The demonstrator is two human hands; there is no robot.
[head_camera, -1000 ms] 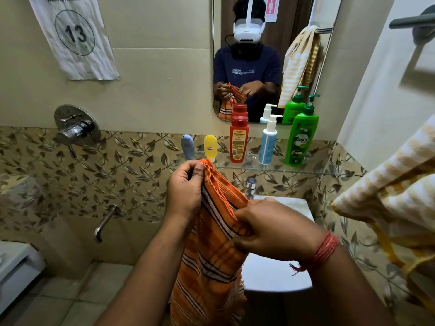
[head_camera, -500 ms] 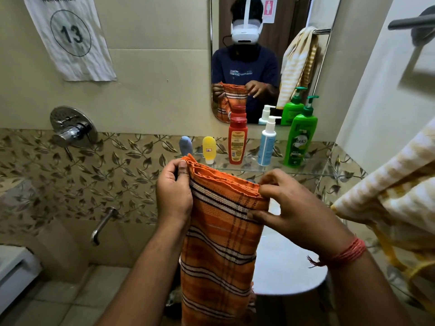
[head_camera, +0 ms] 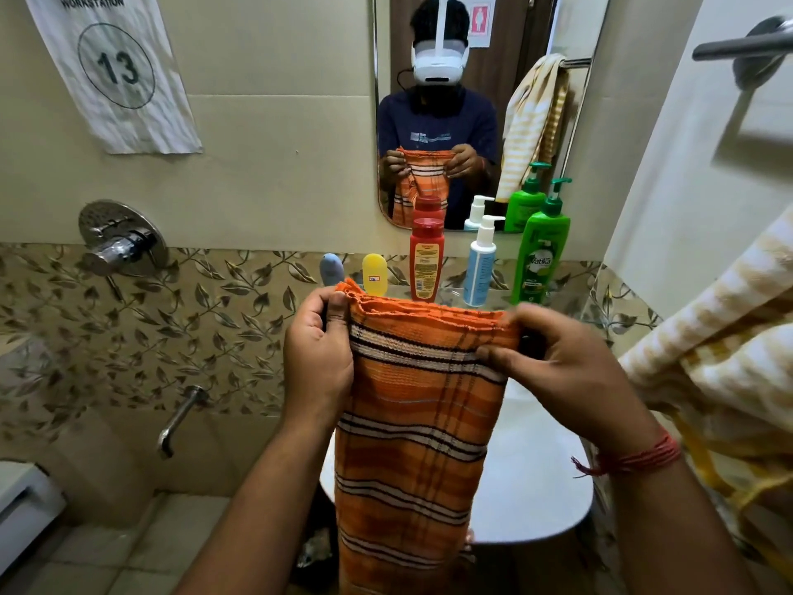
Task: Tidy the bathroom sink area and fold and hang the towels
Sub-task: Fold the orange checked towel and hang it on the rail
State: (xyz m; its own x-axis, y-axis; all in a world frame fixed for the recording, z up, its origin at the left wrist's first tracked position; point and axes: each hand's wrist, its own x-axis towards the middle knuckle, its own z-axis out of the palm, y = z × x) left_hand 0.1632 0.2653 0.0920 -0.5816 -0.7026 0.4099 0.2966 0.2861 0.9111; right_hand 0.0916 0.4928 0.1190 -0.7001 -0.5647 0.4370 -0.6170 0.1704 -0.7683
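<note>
An orange towel (head_camera: 412, 423) with dark and white stripes hangs folded lengthwise in front of me, over the white sink (head_camera: 532, 478). My left hand (head_camera: 317, 358) pinches its top left corner. My right hand (head_camera: 562, 367) grips its top right corner, so the top edge is stretched flat between them. A yellow-and-white striped towel (head_camera: 721, 362) hangs at the right, below a metal bar (head_camera: 746, 45).
On the glass shelf (head_camera: 450, 296) stand a red bottle (head_camera: 425, 259), a white-and-blue pump bottle (head_camera: 480, 268), a green pump bottle (head_camera: 541, 255), a small yellow bottle (head_camera: 374, 274) and a grey-blue one (head_camera: 331, 270). A mirror (head_camera: 472, 100) hangs above. A wall tap (head_camera: 180, 416) and shower valve (head_camera: 120, 242) are left.
My hands have drawn apart along the orange towel's top edge, spreading it from a bunched fold into a flat, wider panel held higher.
</note>
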